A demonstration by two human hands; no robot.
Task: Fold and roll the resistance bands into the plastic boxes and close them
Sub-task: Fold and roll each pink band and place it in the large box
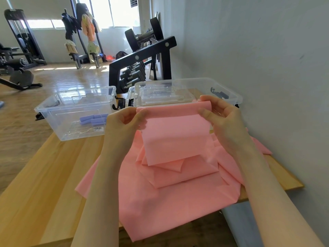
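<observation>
Pink elastic resistance band [175, 138] is pinched at its folded top edge by left hand [124, 122] and right hand [222, 118] above the wooden table [44, 175].

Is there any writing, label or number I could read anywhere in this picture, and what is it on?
Barcode sticker on the front wall of the left clear plastic box: printed bars and small digits, too small and blurred to read.
Nothing else in view carries legible text.
</observation>
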